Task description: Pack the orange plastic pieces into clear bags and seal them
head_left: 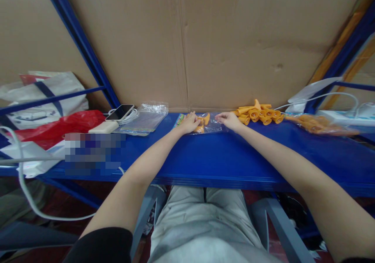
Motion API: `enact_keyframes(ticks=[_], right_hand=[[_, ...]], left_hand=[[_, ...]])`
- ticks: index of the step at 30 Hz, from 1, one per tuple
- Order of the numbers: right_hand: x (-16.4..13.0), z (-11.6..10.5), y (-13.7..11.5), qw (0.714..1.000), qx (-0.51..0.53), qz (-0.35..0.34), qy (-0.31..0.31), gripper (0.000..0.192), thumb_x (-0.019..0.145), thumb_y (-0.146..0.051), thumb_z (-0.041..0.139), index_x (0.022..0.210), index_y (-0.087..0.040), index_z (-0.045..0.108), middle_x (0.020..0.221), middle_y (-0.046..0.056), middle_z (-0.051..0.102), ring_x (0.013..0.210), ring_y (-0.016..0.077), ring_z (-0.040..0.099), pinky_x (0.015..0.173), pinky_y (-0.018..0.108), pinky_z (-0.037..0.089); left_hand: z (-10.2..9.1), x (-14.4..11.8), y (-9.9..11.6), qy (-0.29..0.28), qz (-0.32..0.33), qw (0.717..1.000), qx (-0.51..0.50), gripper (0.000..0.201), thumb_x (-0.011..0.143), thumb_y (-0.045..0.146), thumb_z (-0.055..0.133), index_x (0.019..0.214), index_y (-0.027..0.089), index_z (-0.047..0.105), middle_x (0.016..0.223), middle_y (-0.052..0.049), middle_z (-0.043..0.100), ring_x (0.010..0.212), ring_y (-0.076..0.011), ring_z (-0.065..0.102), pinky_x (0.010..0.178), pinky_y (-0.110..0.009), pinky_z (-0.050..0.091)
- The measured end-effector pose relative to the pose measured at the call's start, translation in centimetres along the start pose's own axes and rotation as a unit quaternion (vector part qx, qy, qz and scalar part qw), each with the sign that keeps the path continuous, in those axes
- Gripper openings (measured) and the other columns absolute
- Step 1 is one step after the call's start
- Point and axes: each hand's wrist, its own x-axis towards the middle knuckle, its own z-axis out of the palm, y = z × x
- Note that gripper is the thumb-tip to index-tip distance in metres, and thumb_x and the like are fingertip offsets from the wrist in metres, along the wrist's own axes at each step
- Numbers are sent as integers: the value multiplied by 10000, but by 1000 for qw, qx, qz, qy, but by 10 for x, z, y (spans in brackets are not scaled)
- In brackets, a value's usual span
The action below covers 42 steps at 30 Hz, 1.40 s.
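While hands [190,123] touch one clear bag [216,127], another [348,131] holds orange pieces [318,124].

Behind the blue tabletop [205,165] you have a tall sheet of brown cardboard [219,48] filling the upper middle of the frame, with a blue post [76,40] slanting down at your upper left. At the left of the frame you can see a pale tote bag [47,99], a crumpled red plastic bag [70,123] in front of it, and a phone [120,113] near a small white block [103,127], while a long white cord [26,194] loops toward the lower left. Your right edge shows a thin white cable [342,93], and grey chair arms [283,224] sit at the bottom.
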Motion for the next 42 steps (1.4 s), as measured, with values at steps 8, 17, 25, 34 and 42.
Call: enact_keyframes(ticks=[8,17,25,34,42], right_hand=[[-4,-51,13,868,-494,-2,40,381,968,-202,438,1157,-96,751,1198,235,702,1148,365,655,943,446,500],[-13,-41,-2,846,-532,35,-19,434,968,-180,426,1298,-73,686,1259,264,676,1249,361,612,996,449,474],[-12,-41,-2,865,-496,60,-35,402,957,-242,475,1251,-128,723,1212,226,717,1160,357,673,937,452,518],[-5,-31,-7,923,-369,-33,-101,468,1048,-227,295,1280,-103,682,1108,140,765,1037,214,718,920,288,507],[-9,-28,17,852,-482,-168,-120,480,930,-107,420,1335,-164,671,1422,141,615,1359,298,494,1089,467,375]], left_hand=[[-6,4,-19,7,-41,999,10,243,999,358,433,988,201,618,1653,-122,345,1550,-255,280,1261,-476,206],[-11,2,-32,13,-64,997,33,304,1011,337,391,1117,181,628,1652,-148,333,1558,-261,255,1256,-499,194],[-10,0,-29,2,-82,995,60,471,1004,344,353,1384,140,541,1668,-165,281,1567,-305,210,1253,-546,193],[-9,0,-26,4,-82,995,51,531,986,335,349,1464,137,468,1655,-169,311,1560,-326,223,1240,-588,216],[-10,-1,-24,-3,-82,996,44,522,991,334,341,1443,121,490,1657,-181,299,1559,-327,230,1238,-581,227]])
